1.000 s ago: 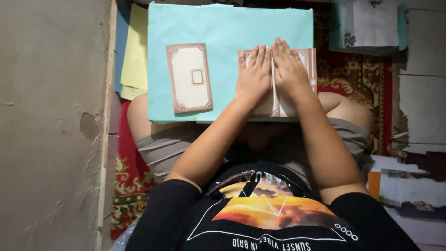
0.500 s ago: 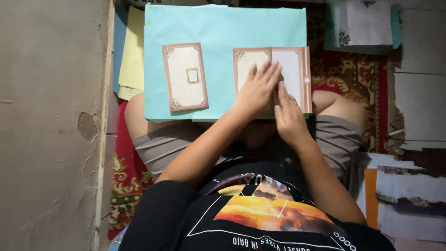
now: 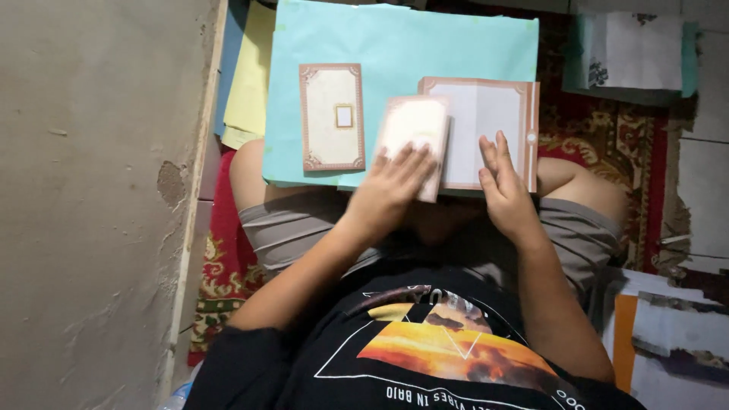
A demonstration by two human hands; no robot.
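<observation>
A light blue paper sheet (image 3: pixel 395 53) lies across my lap. On it rests a closed cream card with a brown ornate border (image 3: pixel 332 115) at the left. To its right lies a second card (image 3: pixel 490 129), opened out, with a brown border. My left hand (image 3: pixel 391 186) presses flat on that card's left flap (image 3: pixel 414 125), which is lifted and blurred by motion. My right hand (image 3: pixel 505 190) has its fingers straight and together, touching the lower edge of the card's right panel.
A grey wall (image 3: pixel 91 205) stands close at my left. Yellow and blue sheets (image 3: pixel 247 83) stick out from under the light blue one. A red patterned rug (image 3: pixel 630 175) covers the floor. Papers lie at the top right (image 3: pixel 634 53) and the lower right (image 3: pixel 668 334).
Both hands pressed side by side on the folded card a second ago. Since then the card has opened out, my left hand has moved left onto its flap and my right hand has slid down.
</observation>
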